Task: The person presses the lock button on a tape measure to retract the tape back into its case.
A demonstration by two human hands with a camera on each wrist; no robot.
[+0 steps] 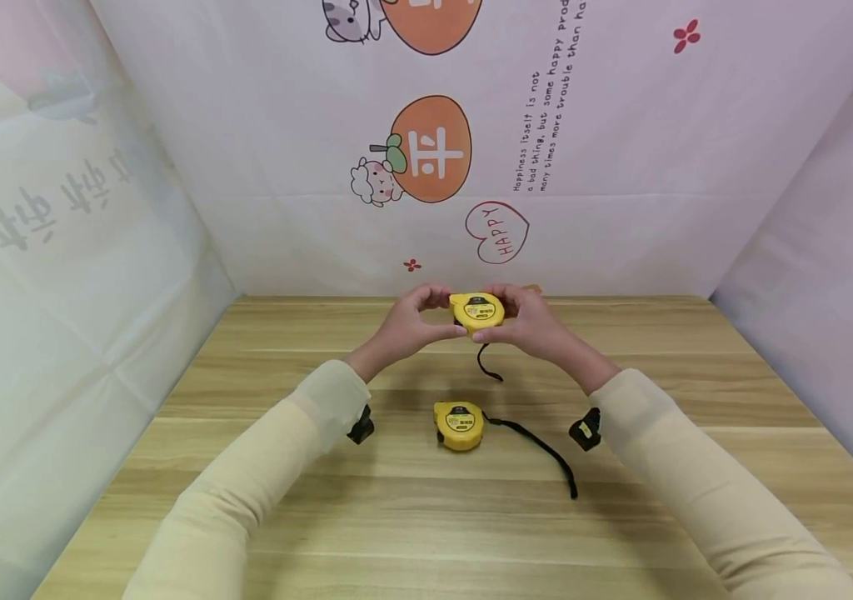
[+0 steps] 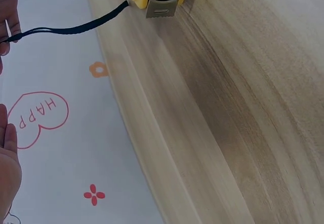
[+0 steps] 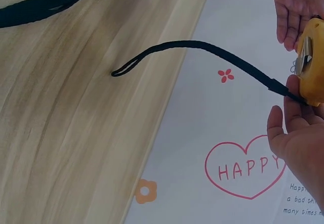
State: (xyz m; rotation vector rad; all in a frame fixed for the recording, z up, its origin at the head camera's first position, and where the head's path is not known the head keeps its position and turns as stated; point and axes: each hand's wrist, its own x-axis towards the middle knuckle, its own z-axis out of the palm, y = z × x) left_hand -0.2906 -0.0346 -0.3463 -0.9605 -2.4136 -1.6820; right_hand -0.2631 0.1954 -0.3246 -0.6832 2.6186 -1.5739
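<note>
Both hands hold a yellow tape measure [image 1: 477, 310] up near the back of the table, its label facing the head camera. My left hand [image 1: 411, 323] grips its left side, thumb along the lower edge. On the other side my right hand [image 1: 535, 325] grips it, thumb also at the lower edge. A black wrist strap [image 3: 202, 45] hangs from this tape measure beside the right fingers in the right wrist view. A second yellow tape measure [image 1: 460, 427] lies on the table nearer me, with its metal hook [image 2: 162, 7] showing in the left wrist view.
The second tape measure's black strap [image 1: 539, 439] trails right across the wooden table [image 1: 411, 533]. A white printed cloth [image 1: 306, 192] forms the wall behind the table's back edge, and pale cloth walls [image 1: 97, 275] stand at both sides. Black wrist cameras [image 1: 586, 429] sit under the sleeves.
</note>
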